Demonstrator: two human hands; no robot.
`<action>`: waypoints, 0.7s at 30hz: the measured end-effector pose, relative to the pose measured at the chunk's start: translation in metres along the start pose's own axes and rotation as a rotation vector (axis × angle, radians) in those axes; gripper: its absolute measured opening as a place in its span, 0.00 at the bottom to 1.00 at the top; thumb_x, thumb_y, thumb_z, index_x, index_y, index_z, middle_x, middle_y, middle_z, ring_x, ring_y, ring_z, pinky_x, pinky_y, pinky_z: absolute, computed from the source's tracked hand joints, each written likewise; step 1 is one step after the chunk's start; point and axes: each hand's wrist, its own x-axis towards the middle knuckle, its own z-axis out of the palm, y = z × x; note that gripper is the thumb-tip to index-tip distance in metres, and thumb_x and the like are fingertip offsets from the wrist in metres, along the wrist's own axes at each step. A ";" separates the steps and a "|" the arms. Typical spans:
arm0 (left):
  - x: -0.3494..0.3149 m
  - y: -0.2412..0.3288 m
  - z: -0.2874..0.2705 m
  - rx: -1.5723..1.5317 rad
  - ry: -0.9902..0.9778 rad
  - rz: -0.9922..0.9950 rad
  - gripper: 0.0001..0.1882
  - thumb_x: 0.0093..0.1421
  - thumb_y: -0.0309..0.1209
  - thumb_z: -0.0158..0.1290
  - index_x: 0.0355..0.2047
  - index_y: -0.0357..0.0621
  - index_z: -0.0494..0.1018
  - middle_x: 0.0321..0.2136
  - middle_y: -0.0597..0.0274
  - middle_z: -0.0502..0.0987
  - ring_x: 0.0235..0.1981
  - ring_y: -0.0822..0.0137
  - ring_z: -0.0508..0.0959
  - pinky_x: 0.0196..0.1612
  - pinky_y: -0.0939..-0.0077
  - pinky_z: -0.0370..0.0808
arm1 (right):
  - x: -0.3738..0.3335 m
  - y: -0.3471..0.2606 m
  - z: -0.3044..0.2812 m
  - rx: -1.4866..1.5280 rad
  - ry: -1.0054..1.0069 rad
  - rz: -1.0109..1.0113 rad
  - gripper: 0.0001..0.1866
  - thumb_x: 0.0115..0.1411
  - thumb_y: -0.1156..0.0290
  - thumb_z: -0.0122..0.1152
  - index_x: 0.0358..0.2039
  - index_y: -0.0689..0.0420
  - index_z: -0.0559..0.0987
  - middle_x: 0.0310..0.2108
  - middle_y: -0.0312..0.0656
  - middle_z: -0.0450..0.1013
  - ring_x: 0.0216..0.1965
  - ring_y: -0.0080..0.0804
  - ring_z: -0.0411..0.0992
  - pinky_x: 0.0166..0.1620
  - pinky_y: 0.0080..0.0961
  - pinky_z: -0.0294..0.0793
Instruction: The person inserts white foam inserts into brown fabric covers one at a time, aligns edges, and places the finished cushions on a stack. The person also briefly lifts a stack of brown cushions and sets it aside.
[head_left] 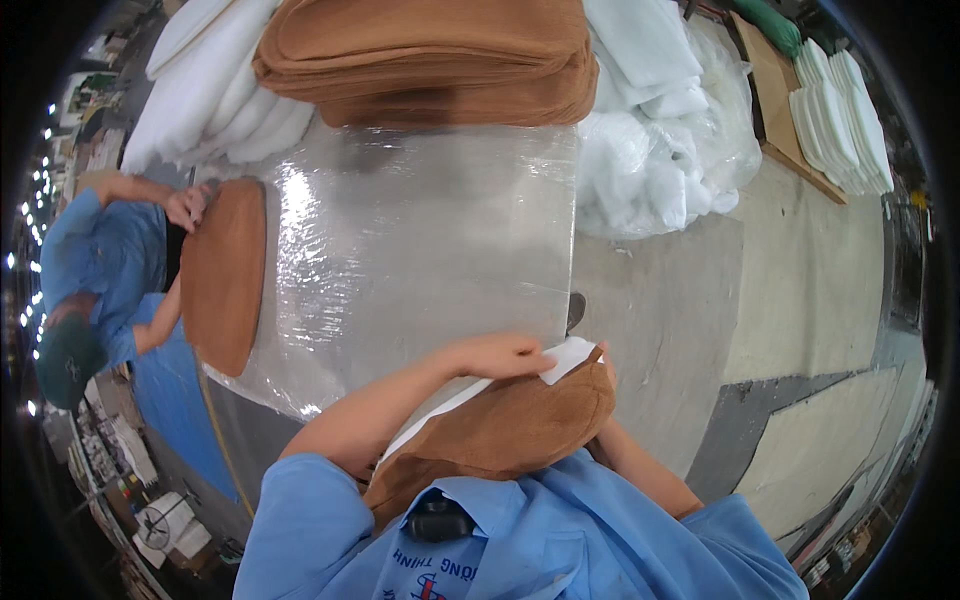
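Close against my body is a brown fabric cushion cover (pixel 500 425), with white padding (pixel 568 355) showing along its open far edge. My left hand (pixel 508 354) reaches across that edge, its fingers closed on the white padding near the cover's right end. At the right corner my right hand (pixel 609 368) grips the cover's edge; most of this hand is hidden behind the fabric. The cover is held up in front of the table, tilted, with its right end higher than its left.
Ahead is a table wrapped in shiny clear film (pixel 420 230), bearing a stack of brown covers (pixel 430 60). White padding sheets (pixel 220 100) lie at far left, bagged white filling (pixel 660 160) at right. A co-worker (pixel 110 250) at left handles another brown cushion (pixel 225 280).
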 end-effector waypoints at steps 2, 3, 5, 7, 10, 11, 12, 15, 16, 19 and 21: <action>-0.025 -0.021 0.011 0.164 0.133 0.057 0.25 0.73 0.51 0.51 0.41 0.37 0.79 0.31 0.59 0.78 0.33 0.68 0.76 0.39 0.66 0.74 | -0.002 0.000 0.000 -0.173 0.077 -0.106 0.34 0.72 0.37 0.48 0.49 0.59 0.81 0.46 0.49 0.80 0.45 0.46 0.79 0.54 0.43 0.78; -0.031 -0.031 0.020 0.246 0.201 0.084 0.25 0.72 0.51 0.52 0.41 0.38 0.79 0.30 0.59 0.79 0.33 0.68 0.76 0.39 0.66 0.74 | -0.008 -0.002 0.003 -0.217 0.022 -0.118 0.35 0.72 0.36 0.48 0.49 0.59 0.81 0.46 0.49 0.80 0.46 0.46 0.79 0.54 0.42 0.78; -0.032 -0.034 0.047 0.002 0.458 0.102 0.21 0.73 0.47 0.53 0.42 0.39 0.79 0.31 0.54 0.81 0.34 0.60 0.79 0.40 0.64 0.75 | -0.017 -0.003 0.005 -0.256 -0.063 -0.118 0.34 0.72 0.37 0.48 0.50 0.60 0.81 0.46 0.48 0.80 0.46 0.45 0.79 0.54 0.41 0.78; -0.032 -0.026 0.068 -0.058 0.715 0.156 0.18 0.73 0.44 0.53 0.43 0.41 0.79 0.32 0.51 0.81 0.34 0.56 0.80 0.40 0.63 0.75 | -0.019 -0.001 0.002 -0.257 -0.118 -0.087 0.34 0.72 0.38 0.48 0.50 0.59 0.80 0.46 0.47 0.80 0.47 0.44 0.78 0.54 0.40 0.78; -0.019 -0.038 0.067 0.033 0.810 0.164 0.15 0.73 0.42 0.51 0.43 0.43 0.78 0.34 0.48 0.81 0.36 0.52 0.80 0.42 0.61 0.76 | -0.020 0.000 -0.002 -0.273 -0.159 -0.041 0.32 0.73 0.39 0.49 0.51 0.59 0.80 0.46 0.46 0.79 0.47 0.43 0.78 0.54 0.40 0.78; -0.016 -0.045 0.066 0.055 0.848 0.178 0.15 0.73 0.42 0.51 0.43 0.43 0.78 0.35 0.47 0.81 0.37 0.51 0.81 0.42 0.60 0.76 | -0.020 0.000 -0.003 -0.284 -0.163 -0.028 0.31 0.73 0.40 0.49 0.52 0.58 0.79 0.46 0.46 0.79 0.48 0.42 0.78 0.54 0.40 0.78; -0.020 -0.043 0.064 0.061 0.827 0.186 0.16 0.74 0.43 0.51 0.43 0.44 0.78 0.35 0.47 0.81 0.37 0.49 0.81 0.42 0.59 0.76 | -0.018 0.001 -0.003 -0.290 -0.171 -0.022 0.31 0.73 0.40 0.49 0.52 0.58 0.79 0.46 0.45 0.79 0.48 0.42 0.78 0.54 0.40 0.78; -0.041 -0.046 0.065 0.093 0.809 0.159 0.17 0.74 0.45 0.50 0.43 0.45 0.78 0.36 0.44 0.81 0.39 0.45 0.81 0.42 0.56 0.77 | -0.015 -0.001 -0.010 -0.337 -0.190 -0.013 0.30 0.73 0.42 0.49 0.53 0.58 0.78 0.47 0.44 0.78 0.48 0.40 0.77 0.53 0.39 0.78; -0.052 -0.054 0.068 0.119 0.808 0.123 0.18 0.74 0.47 0.49 0.43 0.46 0.79 0.36 0.43 0.81 0.39 0.43 0.81 0.42 0.55 0.77 | -0.017 0.000 -0.011 -0.345 -0.191 -0.015 0.29 0.73 0.42 0.49 0.53 0.58 0.78 0.47 0.44 0.78 0.49 0.40 0.77 0.53 0.39 0.78; -0.067 -0.082 0.084 0.177 0.836 0.066 0.20 0.74 0.51 0.49 0.44 0.47 0.78 0.36 0.41 0.81 0.39 0.41 0.81 0.43 0.52 0.77 | -0.017 -0.002 -0.012 -0.401 -0.210 -0.002 0.28 0.74 0.44 0.50 0.54 0.57 0.77 0.47 0.42 0.77 0.49 0.38 0.77 0.53 0.39 0.78; -0.074 -0.091 0.083 0.243 0.848 0.014 0.22 0.73 0.53 0.48 0.45 0.47 0.78 0.38 0.41 0.82 0.41 0.41 0.81 0.45 0.50 0.77 | -0.016 -0.003 -0.010 -0.431 -0.227 -0.009 0.27 0.74 0.45 0.50 0.55 0.57 0.77 0.47 0.42 0.77 0.49 0.37 0.76 0.53 0.38 0.78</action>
